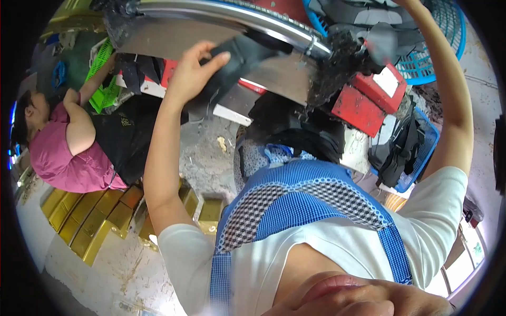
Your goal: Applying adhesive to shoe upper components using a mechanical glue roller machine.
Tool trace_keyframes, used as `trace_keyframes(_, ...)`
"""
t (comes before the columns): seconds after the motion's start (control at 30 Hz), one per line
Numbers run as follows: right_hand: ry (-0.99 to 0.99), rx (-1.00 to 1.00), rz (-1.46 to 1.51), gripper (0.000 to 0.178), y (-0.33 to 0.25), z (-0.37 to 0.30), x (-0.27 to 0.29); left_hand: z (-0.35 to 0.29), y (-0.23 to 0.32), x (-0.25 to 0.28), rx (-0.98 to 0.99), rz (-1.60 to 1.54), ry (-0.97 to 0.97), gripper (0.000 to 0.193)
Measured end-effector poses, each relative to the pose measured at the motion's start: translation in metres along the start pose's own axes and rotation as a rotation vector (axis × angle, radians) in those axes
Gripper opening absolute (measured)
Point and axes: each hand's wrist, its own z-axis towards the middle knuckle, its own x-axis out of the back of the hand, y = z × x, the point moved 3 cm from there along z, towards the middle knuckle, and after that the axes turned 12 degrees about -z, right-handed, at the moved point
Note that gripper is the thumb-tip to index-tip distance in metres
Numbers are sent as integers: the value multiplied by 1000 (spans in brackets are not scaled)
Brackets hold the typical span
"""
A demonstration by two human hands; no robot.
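Note:
My left hand (195, 73) grips a thin, dark flat piece (232, 63) by its near edge, thumb on top. The piece, smeared by motion, reaches across a grey metal plate (158, 45) below a shiny metal bar (232, 13). My right arm stretches up to the top right, where my right hand (407, 2) is nearly all cut off by the frame edge; its fingers are hidden. Nearest to it are grey and black cut pieces (374, 18) in a large round blue basket (457, 37). More black pieces (300, 129) lie in a pile over my lap.
Red boxes (361, 108) covered in dark scraps stand beside a shaggy black clump (337, 68) at the bar's right end. A smaller blue basket (427, 152) holds black pieces. At left, a person in pink (68, 152) works by a green basket (103, 79). Gold-coloured boxes (89, 216) lie below.

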Motion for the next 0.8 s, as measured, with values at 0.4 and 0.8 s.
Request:
trace_keyframes(0.4,-316,147,265,21,-127,61,18,-88,-38,-110,-59,118,-93,34)
trace_keyframes(0.8,545,91,-680,17,-4,-84,105,-61,-69,-203,82,382,-604,87)
